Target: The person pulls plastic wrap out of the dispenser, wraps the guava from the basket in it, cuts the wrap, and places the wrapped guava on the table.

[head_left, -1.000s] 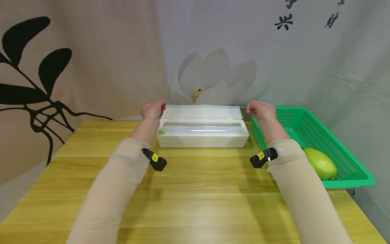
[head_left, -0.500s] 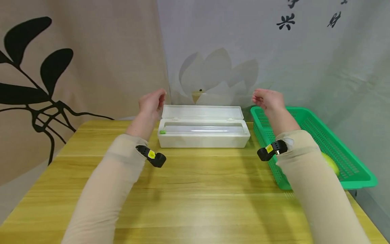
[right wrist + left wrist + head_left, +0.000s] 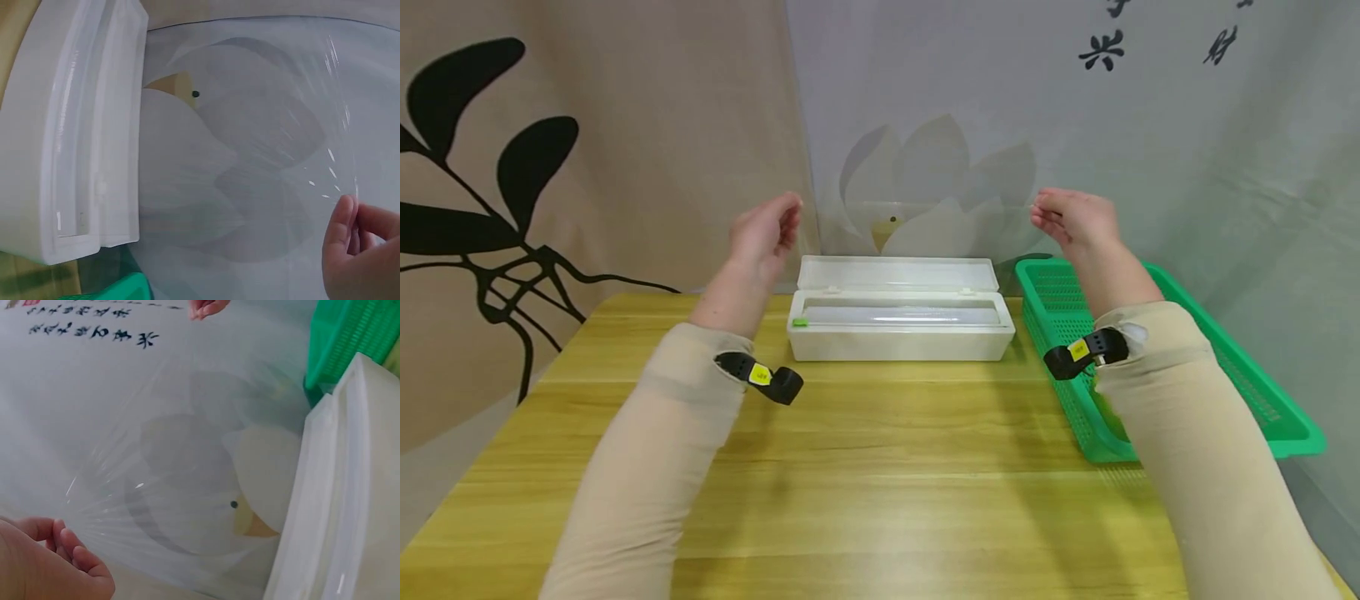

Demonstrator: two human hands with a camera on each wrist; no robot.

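Observation:
A thin clear sheet of cling film (image 3: 103, 509) stretches between both hands, with creases fanning out from each grip. My left hand (image 3: 765, 233) pinches one corner between thumb and curled fingers, raised above and left of the dispenser. At the other corner, my right hand (image 3: 1078, 218) pinches the film (image 3: 331, 169) with thumb and fingertips, above the basket's far end. Below and between them sits a long white cling film dispenser (image 3: 902, 346), its lid (image 3: 898, 273) tipped back. A roll of film (image 3: 901, 316) lies inside it, and a small green slider (image 3: 801, 322) marks its left front edge.
To the right on the wooden table (image 3: 887, 467) stands a green plastic basket (image 3: 1285, 425). A yellow-green fruit in it is mostly hidden behind the right sleeve (image 3: 1187, 433). A printed cloth (image 3: 940, 75) hangs behind the table.
Both hands have risen away from the dispenser and moved slightly apart, each keeping its grip on the film. The right forearm now covers more of the basket and the fruit.

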